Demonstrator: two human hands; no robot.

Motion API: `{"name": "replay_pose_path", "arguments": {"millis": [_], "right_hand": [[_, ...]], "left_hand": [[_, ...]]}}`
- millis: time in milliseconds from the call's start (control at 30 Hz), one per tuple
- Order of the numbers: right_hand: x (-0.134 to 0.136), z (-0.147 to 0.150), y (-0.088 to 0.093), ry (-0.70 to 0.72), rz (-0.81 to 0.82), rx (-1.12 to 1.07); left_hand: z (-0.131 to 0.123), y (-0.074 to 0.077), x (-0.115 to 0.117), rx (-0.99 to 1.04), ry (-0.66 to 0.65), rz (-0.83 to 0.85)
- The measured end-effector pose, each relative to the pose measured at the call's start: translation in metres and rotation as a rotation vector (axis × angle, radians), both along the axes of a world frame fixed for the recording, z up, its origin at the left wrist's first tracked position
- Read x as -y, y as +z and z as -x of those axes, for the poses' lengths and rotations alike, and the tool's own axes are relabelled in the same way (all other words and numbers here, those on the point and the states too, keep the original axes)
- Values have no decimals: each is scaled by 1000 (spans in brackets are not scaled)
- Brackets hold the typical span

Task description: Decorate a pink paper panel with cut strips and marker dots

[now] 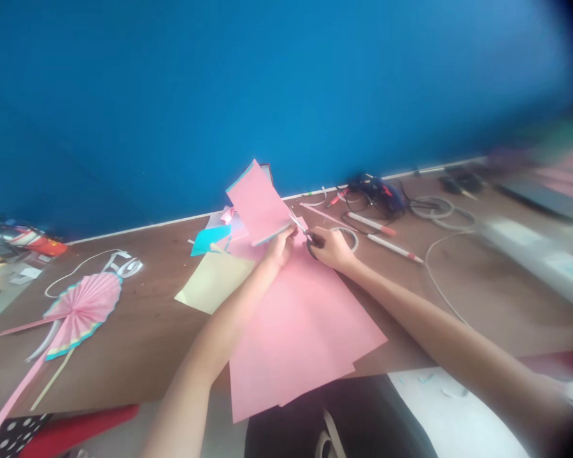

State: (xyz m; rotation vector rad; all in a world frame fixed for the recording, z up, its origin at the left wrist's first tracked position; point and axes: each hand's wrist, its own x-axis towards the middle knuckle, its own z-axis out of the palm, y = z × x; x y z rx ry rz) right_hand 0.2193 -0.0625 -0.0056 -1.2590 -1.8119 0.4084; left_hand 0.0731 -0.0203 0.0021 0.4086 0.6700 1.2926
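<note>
My left hand (281, 247) pinches the lower right corner of a pink paper sheet (258, 202) with blue edging, which stands tilted up off the table. In my right hand (333, 248) is a pair of scissors (309, 238) with dark handles. Their blades point up and left, beside the sheet's right corner; whether they touch the paper I cannot tell. Beneath both hands lie larger pink sheets (305, 318), overhanging the table's front edge. A pale yellow sheet (214, 281) and a blue paper piece (210, 240) lie left of my left hand.
A folded pink paper fan (86, 312) with strips lies at the left. Red-tipped white pens (395, 248), a coiled white cable (442, 210) and a dark blue tool with a cord (379, 194) lie to the right. A blue wall (286, 95) borders the table's back.
</note>
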Motion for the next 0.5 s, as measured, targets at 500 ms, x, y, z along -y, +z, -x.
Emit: {"name": "replay_pose_path", "arguments": {"millis": [500], "right_hand": [[-2, -2, -4, -2, 33, -25]], "left_hand": [[2, -3, -3, 37, -26, -34]]}}
